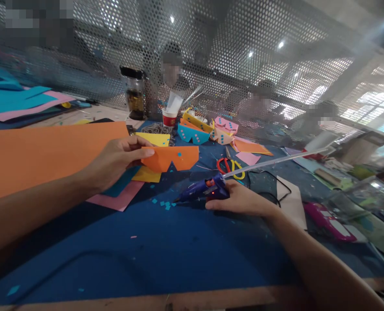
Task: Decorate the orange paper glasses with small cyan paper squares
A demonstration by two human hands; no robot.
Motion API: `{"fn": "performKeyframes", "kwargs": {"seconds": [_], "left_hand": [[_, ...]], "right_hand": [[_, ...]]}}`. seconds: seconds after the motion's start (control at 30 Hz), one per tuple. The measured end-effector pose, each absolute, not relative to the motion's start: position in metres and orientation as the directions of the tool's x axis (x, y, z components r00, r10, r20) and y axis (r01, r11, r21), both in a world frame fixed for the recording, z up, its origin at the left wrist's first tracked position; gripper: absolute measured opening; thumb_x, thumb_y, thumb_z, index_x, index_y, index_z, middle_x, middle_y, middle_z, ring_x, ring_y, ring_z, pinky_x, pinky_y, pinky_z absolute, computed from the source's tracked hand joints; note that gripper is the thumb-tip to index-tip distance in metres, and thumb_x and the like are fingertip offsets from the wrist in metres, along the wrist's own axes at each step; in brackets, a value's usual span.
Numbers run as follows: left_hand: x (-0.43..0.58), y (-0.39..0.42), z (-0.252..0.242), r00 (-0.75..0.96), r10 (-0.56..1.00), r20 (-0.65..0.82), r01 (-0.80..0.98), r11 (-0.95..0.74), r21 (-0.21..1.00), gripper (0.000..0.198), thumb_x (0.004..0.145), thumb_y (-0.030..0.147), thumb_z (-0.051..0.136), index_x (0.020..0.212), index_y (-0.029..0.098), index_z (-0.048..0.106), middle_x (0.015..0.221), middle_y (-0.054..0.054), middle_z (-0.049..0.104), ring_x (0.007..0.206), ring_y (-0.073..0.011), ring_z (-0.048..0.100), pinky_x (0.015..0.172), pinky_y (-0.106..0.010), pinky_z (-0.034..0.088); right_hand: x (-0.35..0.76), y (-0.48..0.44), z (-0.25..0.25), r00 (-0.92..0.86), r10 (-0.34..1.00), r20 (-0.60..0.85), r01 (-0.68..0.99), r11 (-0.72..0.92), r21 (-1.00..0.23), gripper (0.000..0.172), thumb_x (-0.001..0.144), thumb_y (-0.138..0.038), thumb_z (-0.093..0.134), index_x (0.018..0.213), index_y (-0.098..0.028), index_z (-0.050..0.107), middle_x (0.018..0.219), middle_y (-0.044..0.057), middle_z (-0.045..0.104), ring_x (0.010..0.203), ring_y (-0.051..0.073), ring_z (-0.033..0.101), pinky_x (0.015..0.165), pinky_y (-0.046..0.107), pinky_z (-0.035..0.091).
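Observation:
My left hand pinches the left end of an orange paper mask, cut with a notch at its lower edge and bearing one small blue square. In my right hand is a dark blue hot glue gun, its red light lit and a long clear glue stick poking out of the back. The gun's nozzle points down-left, close to a cluster of small blue paper squares on the blue table. Yellow, blue and pink paper lies beneath my left hand.
A large orange sheet spreads at left. Decorated paper masks, a paper cup and a lidded bottle stand at the back. Scissors and a black cord lie near the gun; a magenta tool lies right.

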State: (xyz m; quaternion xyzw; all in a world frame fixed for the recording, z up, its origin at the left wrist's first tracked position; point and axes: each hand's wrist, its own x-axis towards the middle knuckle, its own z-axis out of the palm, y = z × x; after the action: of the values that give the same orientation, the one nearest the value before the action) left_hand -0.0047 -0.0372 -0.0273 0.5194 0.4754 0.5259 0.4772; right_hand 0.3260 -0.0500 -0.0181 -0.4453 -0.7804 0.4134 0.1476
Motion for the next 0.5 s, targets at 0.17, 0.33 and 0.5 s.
{"fn": "performKeyframes", "kwargs": {"seconds": [0.17, 0.33, 0.5], "left_hand": [[-0.0049, -0.0362, -0.029, -0.008, 0.994, 0.108, -0.021, -0.108, 0.994, 0.022, 0.079, 0.035, 0.084, 0.09, 0.019, 0.073, 0.087, 0.001, 0.073, 0.075, -0.0113, 0.069, 0.067, -0.018, 0.057], [-0.0058, -0.0358, -0.0297, 0.001, 0.992, 0.126, -0.027, -0.126, 0.992, 0.021, 0.08, 0.034, 0.084, 0.091, 0.019, 0.073, 0.087, 0.002, 0.074, 0.075, -0.0103, 0.069, 0.067, -0.017, 0.057], [-0.0041, -0.037, -0.0278, -0.011, 0.993, 0.121, -0.029, -0.122, 0.992, 0.022, 0.078, 0.034, 0.084, 0.091, 0.019, 0.073, 0.087, 0.001, 0.074, 0.076, -0.0113, 0.069, 0.067, -0.018, 0.058]], "right_hand": [[0.3264, -0.0489, -0.0142, -0.562, 0.799, -0.212, 0.601, 0.219, -0.768, 0.036, 0.077, -0.043, 0.083, 0.105, -0.021, 0.078, 0.094, 0.001, 0.077, 0.088, 0.02, 0.069, 0.076, 0.028, 0.055], [0.3266, -0.0479, -0.0135, -0.544, 0.808, -0.227, 0.631, 0.216, -0.745, 0.04, 0.076, -0.048, 0.083, 0.103, -0.02, 0.077, 0.093, 0.001, 0.076, 0.086, 0.02, 0.069, 0.074, 0.028, 0.054], [0.3278, -0.0474, -0.0162, -0.561, 0.802, -0.207, 0.628, 0.248, -0.738, 0.036, 0.078, -0.048, 0.082, 0.099, -0.02, 0.077, 0.088, 0.001, 0.075, 0.08, 0.018, 0.067, 0.068, 0.027, 0.052]]}}
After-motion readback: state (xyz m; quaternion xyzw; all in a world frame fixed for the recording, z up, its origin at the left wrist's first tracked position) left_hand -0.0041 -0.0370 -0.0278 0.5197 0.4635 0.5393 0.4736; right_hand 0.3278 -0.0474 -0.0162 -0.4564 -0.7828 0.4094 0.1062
